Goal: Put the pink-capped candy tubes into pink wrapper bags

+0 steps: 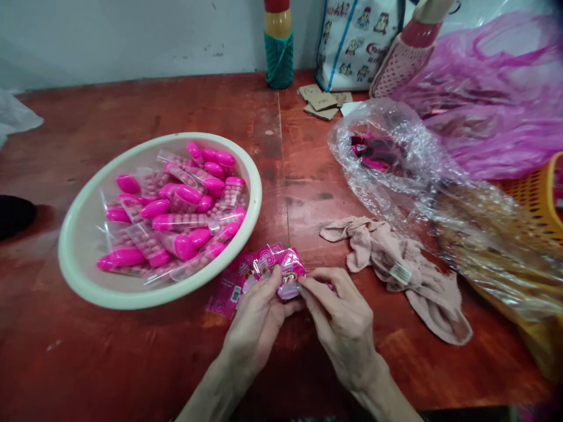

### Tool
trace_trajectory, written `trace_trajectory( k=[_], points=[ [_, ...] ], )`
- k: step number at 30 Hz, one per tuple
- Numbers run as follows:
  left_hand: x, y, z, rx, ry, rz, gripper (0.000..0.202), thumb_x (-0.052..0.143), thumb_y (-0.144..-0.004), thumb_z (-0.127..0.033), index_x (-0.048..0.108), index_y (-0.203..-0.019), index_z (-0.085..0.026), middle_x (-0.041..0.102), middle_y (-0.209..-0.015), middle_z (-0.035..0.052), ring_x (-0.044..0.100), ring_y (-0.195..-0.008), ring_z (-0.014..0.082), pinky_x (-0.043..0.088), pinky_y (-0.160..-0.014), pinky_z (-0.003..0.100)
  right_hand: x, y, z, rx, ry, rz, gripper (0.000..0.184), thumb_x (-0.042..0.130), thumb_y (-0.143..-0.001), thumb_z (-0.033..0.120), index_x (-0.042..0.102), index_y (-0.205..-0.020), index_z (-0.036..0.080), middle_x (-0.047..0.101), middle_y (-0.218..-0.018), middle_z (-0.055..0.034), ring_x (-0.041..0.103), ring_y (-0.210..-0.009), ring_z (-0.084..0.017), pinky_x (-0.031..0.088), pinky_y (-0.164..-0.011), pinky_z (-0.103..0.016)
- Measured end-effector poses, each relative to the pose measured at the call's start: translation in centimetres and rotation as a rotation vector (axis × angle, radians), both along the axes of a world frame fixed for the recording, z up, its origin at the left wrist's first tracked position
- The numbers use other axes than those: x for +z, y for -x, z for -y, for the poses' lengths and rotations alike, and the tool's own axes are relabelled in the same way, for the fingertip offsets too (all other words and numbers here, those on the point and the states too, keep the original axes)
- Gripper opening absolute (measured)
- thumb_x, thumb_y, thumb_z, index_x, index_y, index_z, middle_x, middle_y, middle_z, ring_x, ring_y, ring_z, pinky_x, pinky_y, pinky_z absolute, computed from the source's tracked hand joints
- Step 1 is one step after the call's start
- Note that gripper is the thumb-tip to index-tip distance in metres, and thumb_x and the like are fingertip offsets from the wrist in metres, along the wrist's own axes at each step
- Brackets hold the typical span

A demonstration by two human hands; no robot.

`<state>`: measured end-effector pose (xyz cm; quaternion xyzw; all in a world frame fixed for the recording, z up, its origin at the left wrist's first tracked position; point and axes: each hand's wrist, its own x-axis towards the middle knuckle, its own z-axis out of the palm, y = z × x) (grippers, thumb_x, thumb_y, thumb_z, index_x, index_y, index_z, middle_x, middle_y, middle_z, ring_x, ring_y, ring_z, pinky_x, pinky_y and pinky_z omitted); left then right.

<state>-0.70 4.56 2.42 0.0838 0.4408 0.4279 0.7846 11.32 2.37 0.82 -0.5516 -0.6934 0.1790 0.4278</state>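
Pinching one pink packet [291, 273] with both hands, low centre of the table [132, 363]. Left hand [257, 319] is on the packet's left side, thumb and fingers closed on the wrapper. Right hand [341, 319] is closed on the right edge with thumb and forefinger. Hands close together, fingertips nearly meeting over the packet. Packet is glossy, printed, crinkled, held just over the table, which is red-brown wood, scuffed.

Under and left of the left hand's fingers: pile of pink packets [231, 290], flat, same print, lying on the wood. Cannot tell whether the held one touches the pile.

Just left of the pile: cream plastic bowl [70, 234], round, rim near the pile. Bowl holds clear tubes [180, 221] with hot-pink caps, many, jumbled, filled with small pinkish beads.

Right of the hands: beige cloth [396, 269], crumpled, small white label on it, near the right hand but apart.

Behind the cloth: clear plastic bag [396, 176], wrinkled, with dark pink items [373, 151] inside.

Far right: magenta plastic bag [497, 99] and orange mesh basket [543, 199], the basket partly under clear plastic.

Back edge by the wall: bottle [279, 58] in a teal knitted sleeve, printed tote bag [356, 41], cardboard scraps [323, 101].

Left edge: black object [13, 215], cut off, cannot tell what it is.
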Motion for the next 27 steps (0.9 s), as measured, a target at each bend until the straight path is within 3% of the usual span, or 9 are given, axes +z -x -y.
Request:
trace_trajectory(
  k=[3, 7, 11, 13, 16, 20, 22, 25, 27],
  points=[
    [-0.2, 0.0, 0.8, 0.016, -0.142, -0.274, 0.026, 0.059, -0.08, -0.034, 0.06, -0.097, -0.014, 0.066, -0.092, 0.0079, 0.061, -0.086, 0.02, 0.049, -0.077, 0.034, -0.2, 0.2, 0.1, -0.06, 0.009, -0.021, 0.02, 0.052, -0.083, 0.006, 0.066, -0.095, 0.016, 0.064, -0.082, -0.0078, 0.059, -0.076, -0.018, 0.05, -0.068, -0.033],
    [-0.7, 0.2, 2.2, 0.123, -0.592, -1.022, 0.053, 0.075, -0.065, -0.019, 0.05, -0.111, -0.022, 0.057, -0.098, 0.0043, 0.058, -0.082, 0.0169, 0.049, -0.074, 0.031, -0.3, 0.6, 0.4, -0.093, -0.036, 0.006, 0.019, 0.054, -0.081, 0.003, 0.065, -0.094, 0.013, 0.066, -0.076, -0.0075, 0.06, -0.072, -0.017, 0.051, -0.069, -0.032],
    [-1.4, 0.5, 2.5, -0.025, -1.042, -1.502, 0.029, 0.061, -0.074, -0.006, 0.054, -0.098, -0.021, 0.056, -0.091, 0.0054, 0.057, -0.086, 0.0187, 0.048, -0.077, 0.032, -0.6, 1.0, 0.8, -0.084, -0.103, 0.057, 0.021, 0.053, -0.082, 0.003, 0.065, -0.095, 0.015, 0.067, -0.075, -0.007, 0.062, -0.073, -0.017, 0.052, -0.07, -0.033],
    [-1.8, 0.6, 2.3, -0.044, -1.078, -1.565, 0.035, 0.057, -0.076, -0.004, 0.05, -0.106, -0.02, 0.057, -0.093, 0.0072, 0.058, -0.088, 0.0197, 0.048, -0.078, 0.034, -0.6, 1.4, 1.0, -0.083, -0.095, 0.061, 0.021, 0.053, -0.083, 0.004, 0.065, -0.095, 0.016, 0.068, -0.076, -0.0066, 0.062, -0.072, -0.018, 0.052, -0.069, -0.033],
    [-2.3, 0.6, 2.1, 0.088, -0.983, -1.56, 0.044, 0.058, -0.075, -0.003, 0.046, -0.114, -0.021, 0.058, -0.096, 0.0075, 0.059, -0.084, 0.0186, 0.05, -0.074, 0.031, -0.4, 2.3, 1.2, -0.101, -0.072, 0.044, 0.016, 0.055, -0.082, 0.004, 0.065, -0.089, 0.015, 0.067, -0.072, -0.007, 0.062, -0.068, -0.018, 0.052, -0.066, -0.033],
    [-2.6, 1.2, 1.7, 0.158, -1.053, -1.411, 0.031, 0.055, -0.074, 0.002, 0.058, -0.094, -0.021, 0.061, -0.087, 0.0031, 0.06, -0.08, 0.017, 0.049, -0.071, 0.029, 0.4, 2.6, 1.1, -0.061, 0.078, -0.099, 0.01, 0.058, -0.079, 0.007, 0.064, -0.079, 0.015, 0.064, -0.067, -0.0047, 0.059, -0.063, -0.016, 0.05, -0.062, -0.03],
    [-2.6, 1.6, 1.5, 0.135, -1.052, -1.329, 0.029, 0.054, -0.074, 0.004, 0.063, -0.087, -0.02, 0.063, -0.082, 0.0017, 0.061, -0.076, 0.016, 0.048, -0.07, 0.028, 0.7, 1.9, 0.7, -0.103, 0.204, -0.212, 0.011, 0.064, -0.077, 0.016, 0.062, -0.088, 0.016, 0.063, -0.073, -0.0037, 0.059, -0.066, -0.016, 0.05, -0.063, -0.029],
    [-2.7, 1.7, 1.1, 0.142, -1.027, -1.202, 0.028, 0.056, -0.074, 0.004, 0.068, -0.084, -0.019, 0.066, -0.076, 0.0004, 0.062, -0.07, 0.0143, 0.049, -0.064, 0.025, 0.6, 0.7, 0.1, -0.277, 0.316, -0.327, 0.044, 0.07, -0.074, 0.03, 0.053, -0.113, 0.017, 0.059, -0.089, -0.005, 0.057, -0.072, -0.016, 0.05, -0.064, -0.028],
    [-2.9, 1.5, 1.0, 0.138, -1.048, -1.18, 0.028, 0.056, -0.074, 0.004, 0.069, -0.085, -0.019, 0.067, -0.076, 0.0001, 0.063, -0.069, 0.0132, 0.049, -0.063, 0.023, 0.3, 0.2, -0.2, -0.238, 0.375, -0.38, 0.032, 0.065, -0.078, 0.029, 0.057, -0.107, 0.02, 0.06, -0.087, -0.0026, 0.057, -0.071, -0.015, 0.048, -0.063, -0.026]
  ],
)
